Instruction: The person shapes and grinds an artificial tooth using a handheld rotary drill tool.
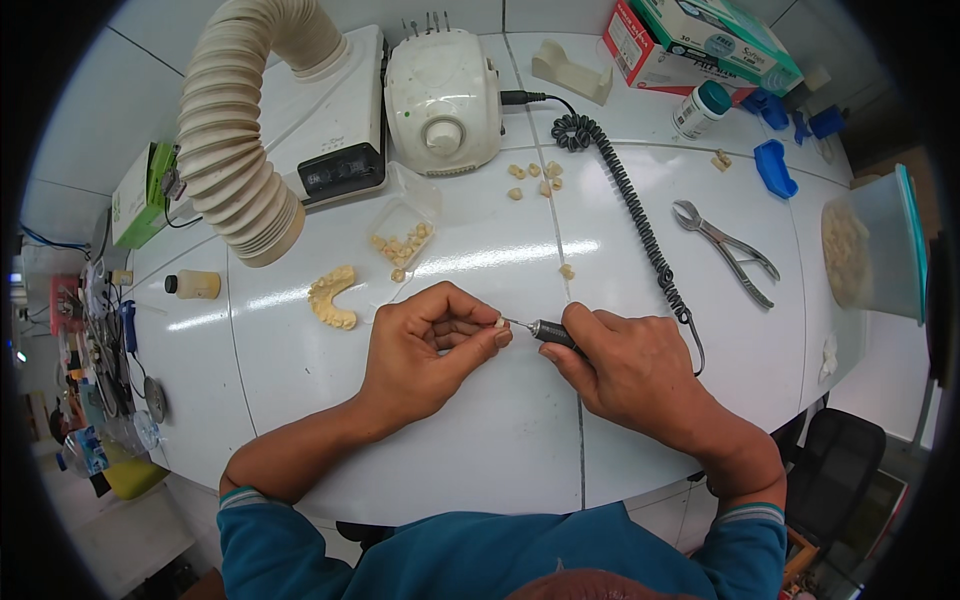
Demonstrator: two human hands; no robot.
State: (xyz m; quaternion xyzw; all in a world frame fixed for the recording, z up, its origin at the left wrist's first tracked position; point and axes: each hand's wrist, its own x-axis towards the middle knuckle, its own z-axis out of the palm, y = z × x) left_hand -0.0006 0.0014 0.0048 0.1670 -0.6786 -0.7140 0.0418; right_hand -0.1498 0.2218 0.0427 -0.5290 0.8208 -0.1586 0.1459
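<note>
Between thumb and fingertips, my left hand (430, 345) pinches a small cream dental crown (500, 323). My right hand (635, 365) is wrapped round a black rotary handpiece (553, 334), whose thin metal bur points left and meets or nearly meets the crown; exact contact is too small to tell. A coiled black cord (640, 225) runs from the handpiece to a white control unit (443, 105) with a round knob. Left of my left hand lies a yellowish dental arch model (332, 298). Beyond it, a clear plastic box (405, 200) lies with several crowns in and beside it.
A ribbed suction hose (225, 150) hangs over the back left. Several loose crowns (534, 171) lie at the centre back. Metal pliers (725, 248) rest at right, near a clear tub (875, 245). A small bottle (193, 285) stands at left; glove boxes (690, 45) are back right.
</note>
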